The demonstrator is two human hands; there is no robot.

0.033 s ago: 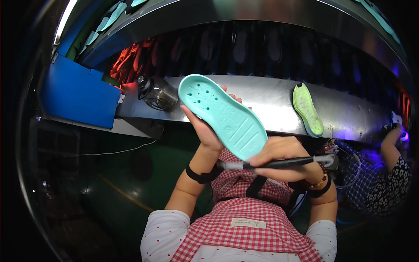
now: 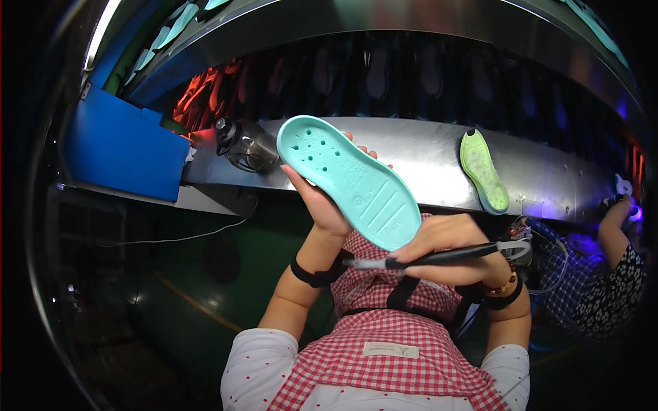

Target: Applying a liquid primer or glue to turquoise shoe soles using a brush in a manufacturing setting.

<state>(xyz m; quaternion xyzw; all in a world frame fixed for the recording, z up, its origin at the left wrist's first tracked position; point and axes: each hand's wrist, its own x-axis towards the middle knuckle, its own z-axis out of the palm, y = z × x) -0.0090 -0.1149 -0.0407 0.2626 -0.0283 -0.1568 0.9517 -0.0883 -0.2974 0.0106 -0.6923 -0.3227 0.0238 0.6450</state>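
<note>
A turquoise shoe sole (image 2: 343, 175) lies tilted across my left hand (image 2: 322, 205), which grips it from below. My thumb shows along its near edge and the other fingertips along its far edge. Several small holes dot the sole's upper left end; raised bars cross its lower right end. Closed round a slim black-handled tool (image 2: 452, 256) is my right hand (image 2: 449, 246), just below that lower end. The tool has a blurred pale tip pointing left and a pale loop at its rear. I cannot tell whether the right fingers touch the sole.
On the metal ledge (image 2: 425, 154) ahead stand a dark-lidded clear jug (image 2: 248, 147), left, and a yellow-green sole (image 2: 483, 171), right. A blue box (image 2: 123, 140) is far left. Dark soles line the recess behind. Another person's arm (image 2: 615, 229) reaches in at far right.
The sole has shifted very slightly left and up. The tool has tilted a little, its rear end rising and its tip dropping.
</note>
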